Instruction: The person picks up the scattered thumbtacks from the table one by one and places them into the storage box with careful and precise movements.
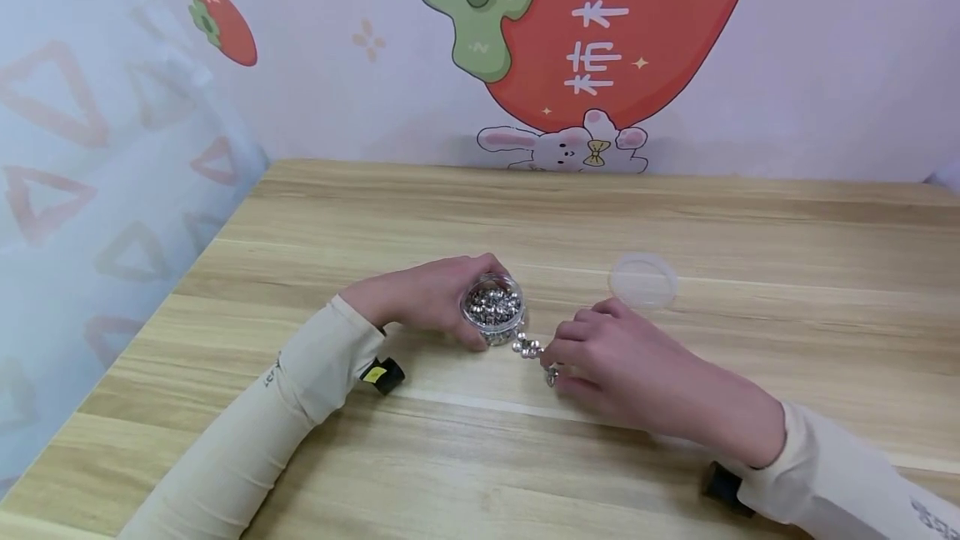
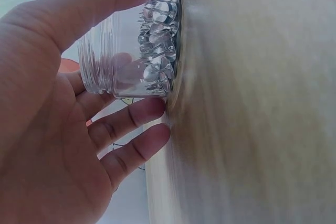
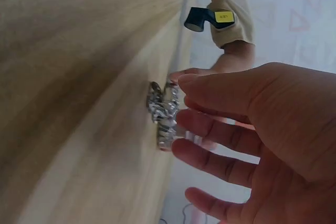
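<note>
A clear round jar (image 1: 495, 333) of silver thumbtacks (image 1: 492, 304) stands uncovered on the table. My left hand (image 1: 435, 294) holds it from the left, thumb on the near side and fingers round the far side. In the left wrist view, tacks (image 2: 160, 40) fill the jar's lower part; two fingers extend below it. Several loose thumbtacks (image 1: 528, 347) lie just right of the jar. My right hand (image 1: 611, 357) reaches over these. In the right wrist view its fingers are spread and loosely bent beside the tacks (image 3: 160, 106); no tack is plainly pinched.
A clear round lid (image 1: 642, 280) lies on the wooden table (image 1: 450, 457) beyond my right hand. Black wrist devices (image 1: 386, 375) sit under both forearms. A printed cloth (image 1: 322, 90) hangs behind the table's back edge, and another covers the left side.
</note>
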### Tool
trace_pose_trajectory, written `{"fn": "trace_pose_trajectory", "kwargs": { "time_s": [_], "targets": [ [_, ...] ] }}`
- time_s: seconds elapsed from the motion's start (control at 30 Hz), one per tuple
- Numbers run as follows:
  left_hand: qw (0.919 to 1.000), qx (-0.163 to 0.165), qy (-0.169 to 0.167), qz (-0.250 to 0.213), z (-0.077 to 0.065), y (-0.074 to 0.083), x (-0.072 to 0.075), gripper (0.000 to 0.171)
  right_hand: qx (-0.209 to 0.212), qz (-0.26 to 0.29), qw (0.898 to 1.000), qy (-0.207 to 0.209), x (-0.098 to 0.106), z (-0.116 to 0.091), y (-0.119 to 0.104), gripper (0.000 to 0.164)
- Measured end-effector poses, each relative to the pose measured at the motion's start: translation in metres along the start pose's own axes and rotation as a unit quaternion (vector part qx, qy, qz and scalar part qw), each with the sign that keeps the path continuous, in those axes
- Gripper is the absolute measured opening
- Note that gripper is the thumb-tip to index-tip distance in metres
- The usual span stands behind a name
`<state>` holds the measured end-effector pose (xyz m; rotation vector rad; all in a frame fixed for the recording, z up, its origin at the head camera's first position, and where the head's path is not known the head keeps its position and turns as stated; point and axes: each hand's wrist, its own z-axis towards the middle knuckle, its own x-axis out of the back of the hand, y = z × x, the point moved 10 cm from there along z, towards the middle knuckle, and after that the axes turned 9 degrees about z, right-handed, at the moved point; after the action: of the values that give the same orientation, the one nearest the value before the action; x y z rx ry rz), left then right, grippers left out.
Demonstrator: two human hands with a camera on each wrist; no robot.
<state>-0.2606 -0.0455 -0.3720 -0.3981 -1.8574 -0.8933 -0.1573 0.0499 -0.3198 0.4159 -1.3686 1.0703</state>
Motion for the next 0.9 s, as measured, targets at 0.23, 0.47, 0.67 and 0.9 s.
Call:
{"fn": "trace_pose_trajectory", "kwargs": {
  "time_s": [0.23, 0.47, 0.67, 0.9],
  "targets": [
    [0.9999, -0.001, -0.004, 0.011, 0.0, -0.001, -0.001, 0.078, 0.016, 0.0, 1.0, -0.009, -0.016, 0.001, 0.0, 0.006],
    [0.9999, 0.0, -0.003, 0.012, 0.0, -0.002, 0.0, 0.078, 0.015, -0.003, 1.0, 0.001, -0.018, 0.002, 0.001, 0.009],
    [0.9999, 0.0, -0.002, 0.011, 0.0, -0.001, 0.001, 0.079, 0.018, -0.012, 1.0, 0.009, -0.016, 0.003, 0.0, 0.007],
    [1.0, -0.001, -0.003, 0.009, -0.001, -0.001, 0.001, 0.079, 0.03, -0.012, 0.999, 0.03, -0.008, 0.005, -0.004, 0.005]
  ]
}}
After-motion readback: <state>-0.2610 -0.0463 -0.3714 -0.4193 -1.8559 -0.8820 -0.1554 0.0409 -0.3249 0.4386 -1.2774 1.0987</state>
